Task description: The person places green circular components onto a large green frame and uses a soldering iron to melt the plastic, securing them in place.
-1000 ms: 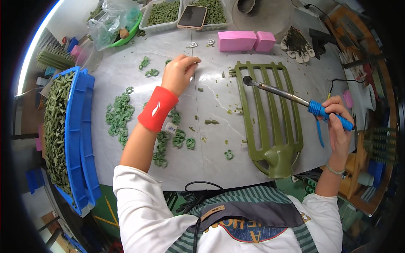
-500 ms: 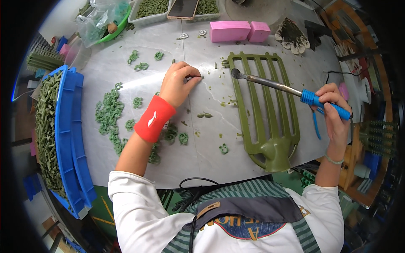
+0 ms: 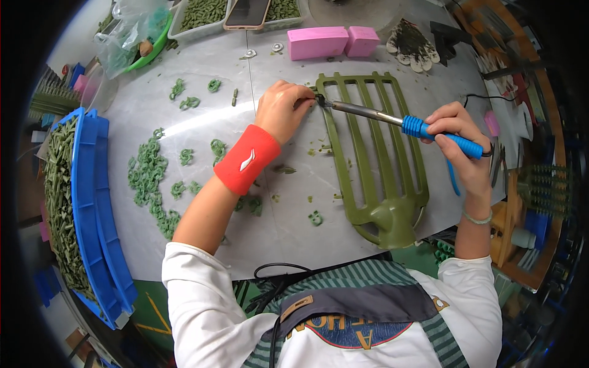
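Observation:
My left hand (image 3: 284,109), wearing a red wristband (image 3: 247,159), pinches a small green piece, mostly hidden by the fingertips, at the upper left corner of a green slotted frame (image 3: 378,147). The frame looks like wax; its long bars run into a thick rounded base. In my right hand (image 3: 459,138) is a soldering iron (image 3: 368,113), held by its blue handle and pointing left. Its dark, broad tip touches or nearly touches the frame's corner, right beside my left fingertips. Small green crumbs lie along the frame's left side.
Curly green pieces (image 3: 147,175) lie heaped on the left of the grey table. Farther left stands a blue bin (image 3: 92,202) by many green sticks (image 3: 59,196). Pink blocks (image 3: 317,43), a soiled glove (image 3: 413,48) and a phone (image 3: 246,13) on clear tubs line the back.
My left hand has moved right and slightly up to the frame's corner. My right hand has brought the iron left, so its tip now meets the left fingertips. The view has shifted slightly.

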A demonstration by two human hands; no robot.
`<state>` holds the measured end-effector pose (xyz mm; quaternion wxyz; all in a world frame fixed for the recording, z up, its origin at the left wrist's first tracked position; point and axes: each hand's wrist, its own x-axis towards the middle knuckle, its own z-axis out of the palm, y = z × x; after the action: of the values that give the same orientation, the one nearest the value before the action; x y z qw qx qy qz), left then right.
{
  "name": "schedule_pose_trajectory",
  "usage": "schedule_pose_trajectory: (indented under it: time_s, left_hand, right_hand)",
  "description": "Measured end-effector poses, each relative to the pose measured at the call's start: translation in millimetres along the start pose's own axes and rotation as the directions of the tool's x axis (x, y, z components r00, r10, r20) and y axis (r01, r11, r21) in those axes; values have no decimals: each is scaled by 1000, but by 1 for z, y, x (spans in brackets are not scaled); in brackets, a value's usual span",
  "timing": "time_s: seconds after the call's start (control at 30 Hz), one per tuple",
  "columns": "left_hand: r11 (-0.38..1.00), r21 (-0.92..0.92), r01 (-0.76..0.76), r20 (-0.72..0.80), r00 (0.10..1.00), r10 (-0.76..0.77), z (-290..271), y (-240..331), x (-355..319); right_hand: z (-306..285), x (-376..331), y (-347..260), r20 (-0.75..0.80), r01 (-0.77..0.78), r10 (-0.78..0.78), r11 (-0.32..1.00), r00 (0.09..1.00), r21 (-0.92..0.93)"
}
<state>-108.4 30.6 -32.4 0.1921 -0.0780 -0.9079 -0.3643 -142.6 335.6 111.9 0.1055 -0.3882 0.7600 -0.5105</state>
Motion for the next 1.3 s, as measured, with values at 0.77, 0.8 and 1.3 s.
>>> schedule_pose_trajectory:
  time_s: [0.77,0.8,1.3]
  left_hand:
    - [879,153,-451,305,868,392,12,162,-116]
    - [878,160,-452,305,868,391,13,163,-118]
    - [996,48,74,85,993,-78,-64,159,-147]
  right_hand:
    - [-40,-77,18,-370,-17,123,961,921,278]
    - [-40,-78,19,-370,-11,126,954,920,299]
    - [-38,-93,25,-401,42,125,923,907,383]
